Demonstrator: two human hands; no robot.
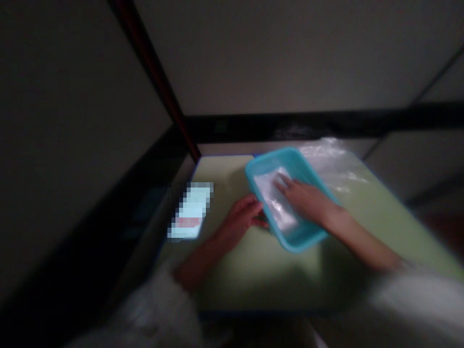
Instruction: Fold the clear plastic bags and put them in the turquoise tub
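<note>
A turquoise plastic tray [295, 247] sits at an angle over the table, its far end tipped slightly left. Inside it lies a shiny, whitish plastic packet [270, 193] along the left side. My left hand [246, 215] grips the tray's left wall, thumb at the rim and fingers partly hidden beneath. Reaching in from the right, my right hand [302, 195] rests its outstretched fingers on the packet's upper part. The picture is blurred, so the packet's contents cannot be made out.
A pale yellow-green table [250, 280] with a blue edge carries everything. To the left lies a bright, pixelated phone-like screen [192, 210]. Crumpled clear plastic [329, 157] spreads behind the tray at the right. A wall [290, 63] rises behind the table.
</note>
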